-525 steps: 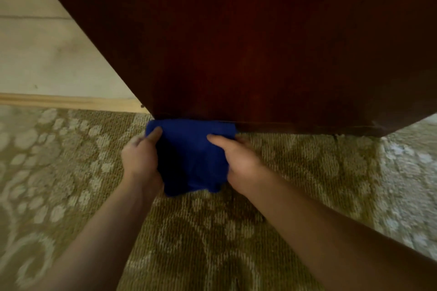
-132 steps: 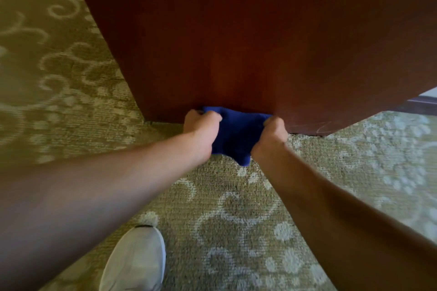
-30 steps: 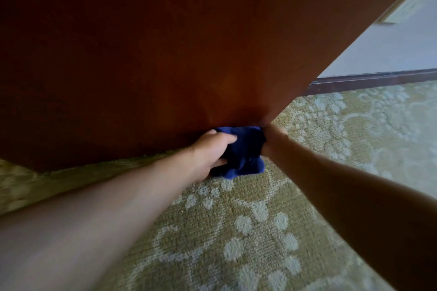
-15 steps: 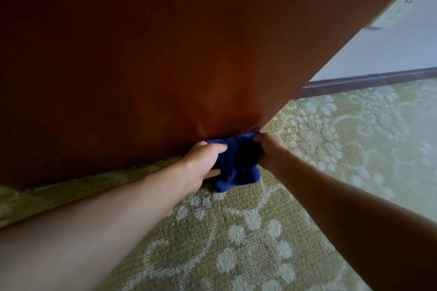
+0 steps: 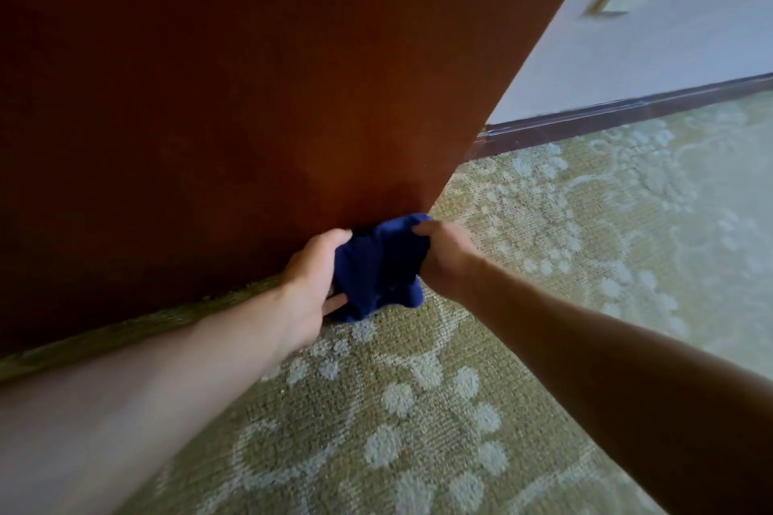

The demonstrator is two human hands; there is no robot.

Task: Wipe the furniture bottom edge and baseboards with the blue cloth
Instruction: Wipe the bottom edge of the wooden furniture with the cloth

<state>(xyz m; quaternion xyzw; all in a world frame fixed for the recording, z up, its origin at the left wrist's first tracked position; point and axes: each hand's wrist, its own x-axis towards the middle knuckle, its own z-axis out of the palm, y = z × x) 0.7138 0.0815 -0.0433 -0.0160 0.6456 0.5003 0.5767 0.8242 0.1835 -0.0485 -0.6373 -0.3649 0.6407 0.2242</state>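
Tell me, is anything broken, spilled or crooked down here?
Nothing stands out. Both hands, left hand and right hand, bunch the dark blue cloth against the bottom corner of the reddish-brown wooden furniture panel. The patterned green carpet looks clean.

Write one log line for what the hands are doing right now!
left hand: gripping blue cloth | right hand: gripping it | cloth: at wooden furniture bottom corner, on carpet | baseboard: untouched

Head cam, looks fwd/down, close to carpet (image 5: 418, 410), prob. crouched
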